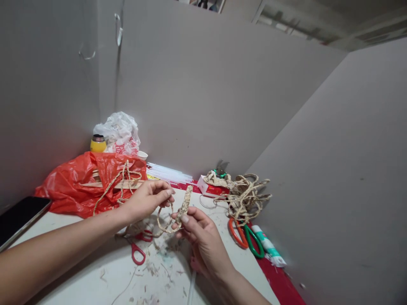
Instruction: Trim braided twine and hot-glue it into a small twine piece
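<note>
My right hand point(199, 237) pinches the lower end of a braided straw strip point(185, 205) that stands almost upright above the table. My left hand point(149, 199) is closed in a pinch on a thin straw cord point(165, 222) that loops down from the braid. More straw cord point(119, 182) trails back over the red plastic bag point(76, 186). Red-handled scissors point(139, 250) lie on the white table point(95, 271) just below my hands.
A tangled pile of straw rope point(243, 195) lies at the right, by orange and green scissors point(246, 237), a glue tube point(269, 247) and a small red-and-white box point(208, 188). A white bag point(119, 133), yellow jar point(98, 144), clear sticks point(168, 173) and dark phone point(19, 216) sit behind and left. Grey walls enclose the table.
</note>
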Motion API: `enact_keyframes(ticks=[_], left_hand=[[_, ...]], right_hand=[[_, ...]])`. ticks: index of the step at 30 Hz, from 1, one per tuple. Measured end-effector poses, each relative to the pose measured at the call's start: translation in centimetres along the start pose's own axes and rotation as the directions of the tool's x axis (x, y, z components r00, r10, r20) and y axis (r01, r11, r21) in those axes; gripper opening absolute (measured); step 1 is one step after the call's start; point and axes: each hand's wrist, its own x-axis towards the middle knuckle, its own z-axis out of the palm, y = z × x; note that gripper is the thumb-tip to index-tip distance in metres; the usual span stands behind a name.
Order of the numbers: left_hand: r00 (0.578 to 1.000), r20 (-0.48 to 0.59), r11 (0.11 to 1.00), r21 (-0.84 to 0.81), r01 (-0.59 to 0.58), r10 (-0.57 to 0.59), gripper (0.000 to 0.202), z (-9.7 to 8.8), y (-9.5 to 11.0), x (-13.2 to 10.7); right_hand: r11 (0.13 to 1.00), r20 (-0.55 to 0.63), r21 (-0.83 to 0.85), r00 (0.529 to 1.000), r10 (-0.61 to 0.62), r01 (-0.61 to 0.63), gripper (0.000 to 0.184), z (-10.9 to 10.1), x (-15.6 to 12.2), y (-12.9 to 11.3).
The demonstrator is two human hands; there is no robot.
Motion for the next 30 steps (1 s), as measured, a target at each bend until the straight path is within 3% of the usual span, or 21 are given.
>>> enact_keyframes(ticks=[4, 9, 13, 16, 19, 22, 26, 30], left_hand=[[1.000, -0.011, 0.998, 0.061, 0.006, -0.005, 0.023, 0.2, -2.4, 0.4], [1.000, -0.024, 0.987, 0.159, 0.017, -0.014, 0.038, 0.8, -4.4, -0.1], [1.000, -0.017, 0.981, 0.196, 0.000, 0.003, 0.039, 1.1, -4.7, -0.6], [0.995, -0.029, 0.959, 0.270, -0.080, 0.092, 0.019, 1.4, -4.6, -1.0], [0.978, -0.025, 0.891, 0.419, -0.176, 0.205, 0.028, 1.7, -4.3, -1.5], [0.974, 0.015, 0.853, 0.480, -0.207, 0.228, 0.025, 2.0, -3.8, -2.0], [0.982, 0.111, 0.904, 0.386, -0.183, 0.151, 0.023, 2.8, -3.3, -2.5], [0.992, 0.123, 0.982, 0.187, -0.007, -0.016, 0.021, 3.5, -3.5, -2.9]], right_hand=[[0.998, -0.040, 0.029, 0.997, 0.059, -0.058, 0.025, -0.9, 0.4, 0.8], [0.992, -0.043, 0.038, 0.992, 0.119, -0.117, 0.026, -1.5, -0.1, 1.1], [0.985, -0.049, 0.028, 0.984, 0.174, -0.173, 0.027, -1.9, -0.9, 0.9], [0.983, -0.060, 0.041, 0.982, 0.180, -0.178, 0.027, -2.3, -1.3, 0.8], [0.982, -0.084, 0.027, 0.978, 0.191, -0.189, 0.027, -2.4, -1.6, 0.9], [0.981, -0.100, -0.026, 0.977, 0.189, -0.192, 0.030, -2.3, -1.6, 1.0], [0.984, -0.067, -0.100, 0.987, 0.144, -0.150, 0.030, -2.2, -1.8, 1.3], [0.979, -0.017, -0.158, 0.992, 0.125, -0.126, 0.028, -2.4, -2.1, 1.5]])
